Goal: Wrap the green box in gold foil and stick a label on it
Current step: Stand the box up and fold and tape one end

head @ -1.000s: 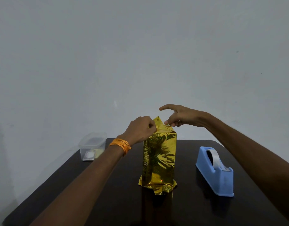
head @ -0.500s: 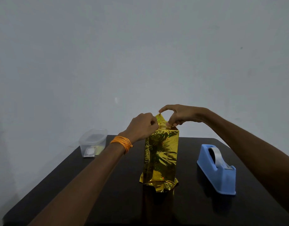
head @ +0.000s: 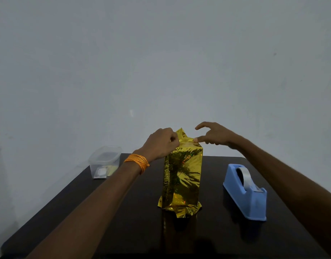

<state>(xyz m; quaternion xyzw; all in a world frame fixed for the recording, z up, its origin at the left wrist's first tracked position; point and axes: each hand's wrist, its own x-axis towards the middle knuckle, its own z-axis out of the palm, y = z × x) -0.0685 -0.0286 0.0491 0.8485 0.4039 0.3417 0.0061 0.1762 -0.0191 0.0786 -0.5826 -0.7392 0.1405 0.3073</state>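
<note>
Upright at mid-table (head: pixel 134 230) stands the box (head: pixel 182 176), long axis vertical, sheathed in crinkled gold foil (head: pixel 181 208) flaring at its base. Left hand (head: pixel 161 144) pinches the foil's peak; right hand (head: pixel 215 135), fingers apart, presses one fingertip on top.

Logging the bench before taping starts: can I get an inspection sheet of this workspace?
Surface: dark glossy table.
Job's things: box upright at centre, covered in foil; top flap standing up, bottom edge flared; no label seen.
Clutter: blue dispenser right of it; clear lidded tub back left, contents unclear.
Hands: left hand grips the top flap; right hand touches the top edge by fingertip.
Cables: nothing seen.
Surroundings: plain grey wall.
</note>
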